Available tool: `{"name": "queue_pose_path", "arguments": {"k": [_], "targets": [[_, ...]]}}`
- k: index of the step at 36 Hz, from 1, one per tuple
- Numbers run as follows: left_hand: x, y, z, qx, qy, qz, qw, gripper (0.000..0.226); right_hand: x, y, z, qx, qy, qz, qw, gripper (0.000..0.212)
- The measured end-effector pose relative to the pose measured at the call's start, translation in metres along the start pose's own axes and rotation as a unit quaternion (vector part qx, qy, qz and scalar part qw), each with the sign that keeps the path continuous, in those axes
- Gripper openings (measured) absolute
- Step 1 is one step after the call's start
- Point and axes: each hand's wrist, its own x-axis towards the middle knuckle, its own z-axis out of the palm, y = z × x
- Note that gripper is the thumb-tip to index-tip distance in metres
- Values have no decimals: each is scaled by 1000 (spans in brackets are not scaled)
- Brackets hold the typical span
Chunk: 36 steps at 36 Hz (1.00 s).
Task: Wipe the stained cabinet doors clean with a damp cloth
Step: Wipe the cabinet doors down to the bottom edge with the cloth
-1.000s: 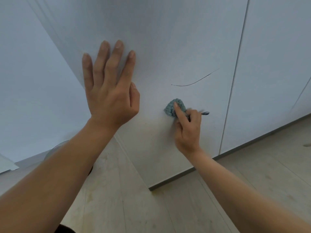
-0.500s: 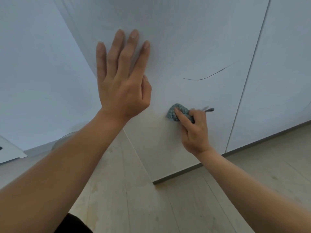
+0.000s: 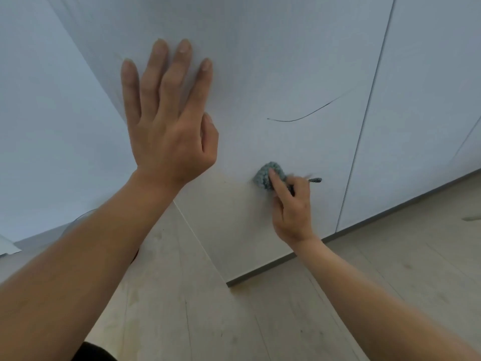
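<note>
Of the two hands, the left hand (image 3: 169, 131) lies flat on the white cabinet door (image 3: 260, 61), fingers straight and slightly spread. The right hand (image 3: 294, 207) grips a bunched blue-grey cloth (image 3: 265, 175), forefinger pressing it against the lower door. A dark curved mark (image 3: 304, 115) runs above the cloth; pale wooden floor (image 3: 390, 256) lies below

You stood in what looked like a home interior, where tall, flat white cabinet doors (image 3: 286, 61) met a pale wood-plank floor (image 3: 390, 269) along a grey plinth (image 3: 276, 264).
</note>
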Motion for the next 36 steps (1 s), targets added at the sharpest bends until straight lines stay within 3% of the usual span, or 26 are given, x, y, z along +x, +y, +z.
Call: {"name": "queue_pose_path", "arguments": {"k": [3,7,9,15,18,22,27,29,33,36], "targets": [[-1,1,2,3,4,-5,1000,59,38,13,-7,13,100,64,993,48],[0,0,4,7,9,-4,1000,60,49,14,-4,31,142,149,978,51],[-1,1,4,6,10,-4,1000,60,40,6,-6,79,164,236,954,51],[-1,1,3,0,8,-2,1000,59,26,56,-51,67,277,345,894,51],[-2,0,4,2,10,-2,1000,59,4,83,-69,42,218,395,891,56],[-1,2,4,8,15,-8,1000,59,-14,98,-63,40,126,400,907,60],[0,2,4,5,16,-6,1000,60,-7,76,-26,29,184,450,873,57],[-1,0,4,6,17,-4,1000,59,-9,59,-9,25,174,431,885,55],[-1,1,4,1,14,-5,1000,58,-30,41,1,0,102,310,945,55],[0,3,3,-2,14,-7,1000,60,-35,56,-10,-6,74,282,957,57]]}}
